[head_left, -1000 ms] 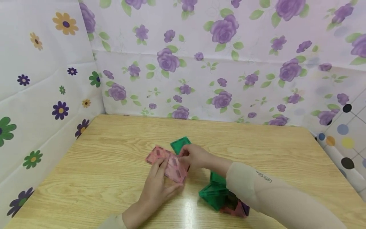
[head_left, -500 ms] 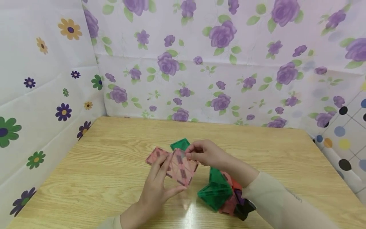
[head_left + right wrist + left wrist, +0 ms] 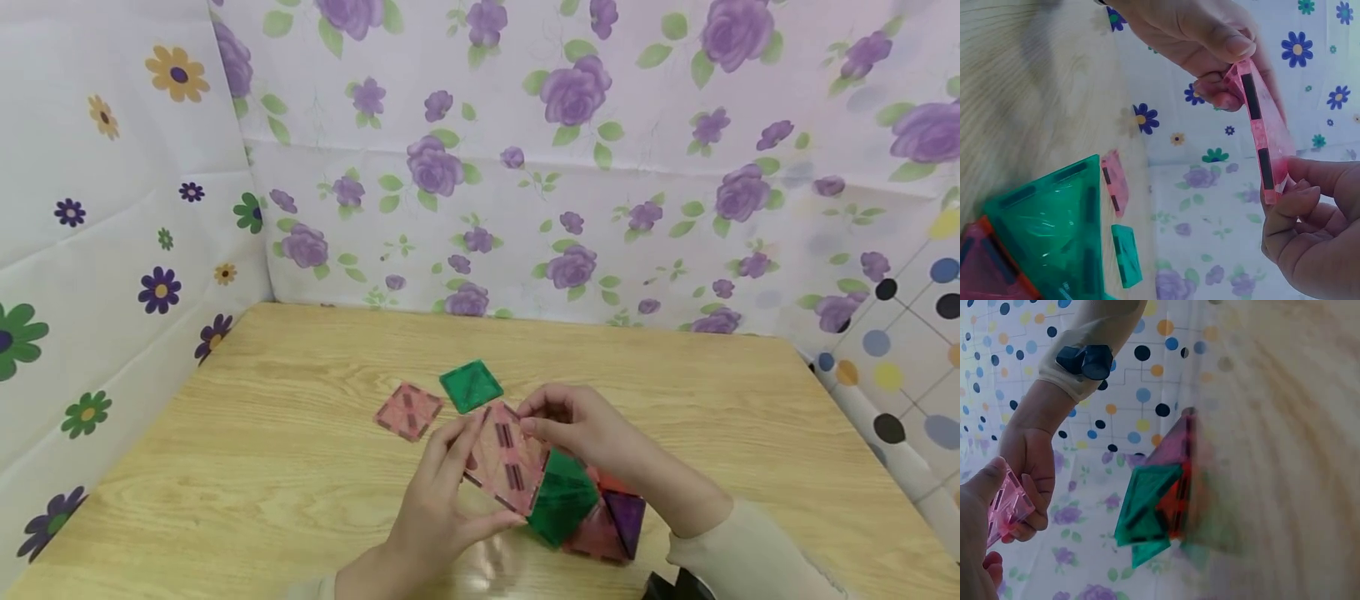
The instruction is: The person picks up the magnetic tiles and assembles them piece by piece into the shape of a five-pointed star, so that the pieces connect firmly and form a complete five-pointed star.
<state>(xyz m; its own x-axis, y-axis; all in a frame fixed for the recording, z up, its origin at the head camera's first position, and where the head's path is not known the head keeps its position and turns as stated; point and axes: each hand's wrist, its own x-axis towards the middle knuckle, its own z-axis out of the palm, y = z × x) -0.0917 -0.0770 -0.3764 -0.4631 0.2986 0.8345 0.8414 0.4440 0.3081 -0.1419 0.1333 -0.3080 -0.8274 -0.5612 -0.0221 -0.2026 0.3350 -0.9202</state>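
Observation:
My left hand (image 3: 435,508) holds a pink translucent magnetic tile piece (image 3: 506,462) by its edges, thumb low and fingers on top. At its upper right corner my right hand (image 3: 592,425) pinches the same piece between thumb and fingertips. Paired dark magnet strips run down its middle, like two triangles joined. In the right wrist view the pink piece (image 3: 1263,134) is seen nearly edge-on, raised off the table. Just below the hands stands a joined tile structure with green tiles (image 3: 562,504), a purple triangle (image 3: 624,521) and pink and orange tiles.
A pink tile (image 3: 408,411) and a green tile (image 3: 471,386) lie flat on the wooden table (image 3: 300,433) beyond the hands. Flowered cloth (image 3: 480,208) hangs behind the table. A dark device (image 3: 1088,361) is strapped to the right wrist.
Both hands have lifted the pink piece and moved it right and nearer, towards the structure. The flat pink tile now lies apart from it, and the far green tile is fully uncovered.

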